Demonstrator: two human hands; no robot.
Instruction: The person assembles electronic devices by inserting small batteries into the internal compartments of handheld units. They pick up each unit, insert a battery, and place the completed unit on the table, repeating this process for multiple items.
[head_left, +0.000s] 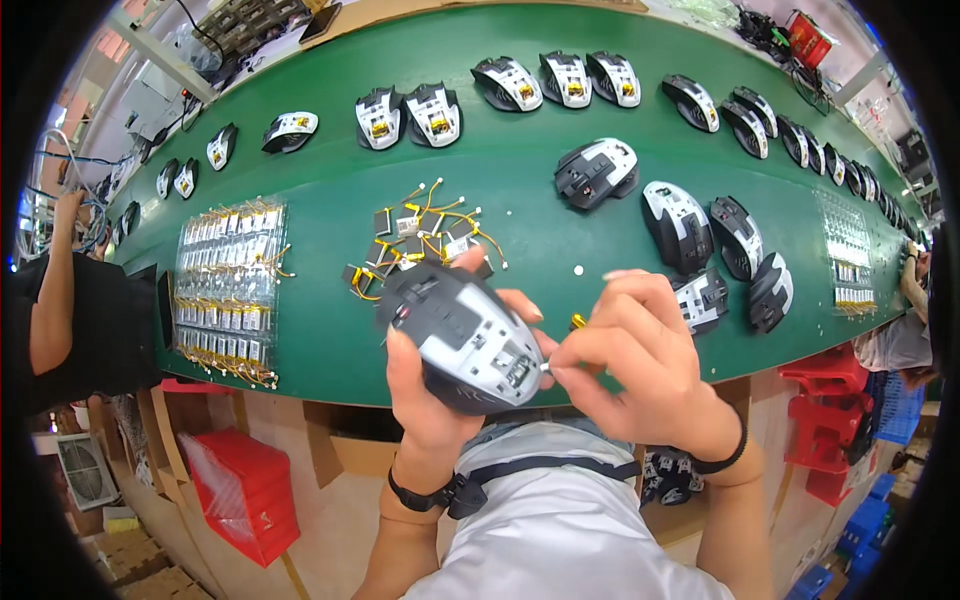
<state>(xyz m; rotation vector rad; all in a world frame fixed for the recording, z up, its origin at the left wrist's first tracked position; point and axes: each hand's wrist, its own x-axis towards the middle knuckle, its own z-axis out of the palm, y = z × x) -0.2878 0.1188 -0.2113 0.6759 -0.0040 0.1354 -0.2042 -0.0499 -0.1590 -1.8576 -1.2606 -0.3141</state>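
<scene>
My left hand (pixel 432 395) is wrapped round a black and white computer mouse (pixel 470 335), held underside up above the near edge of the table. A small open recess shows at the end of the mouse nearest my right hand (pixel 645 365). That hand is closed in a pinch on a battery lead's small white plug (pixel 546 368), right beside the recess. A yellow bit (pixel 578 321) of the battery pokes out between the fingers, which hide the rest. Just beyond the mouse lies a loose pile of small batteries (pixel 408 226) with yellow leads and white plugs.
On the green table (pixel 330 190), a clear tray (pixel 232 290) of batteries stands at left, another tray (pixel 850 265) at right. Several mice (pixel 678 225) lie close on the right; more line the far side. Co-workers' arms (pixel 55 290) show at both sides. Red crates (pixel 245 500) stand below.
</scene>
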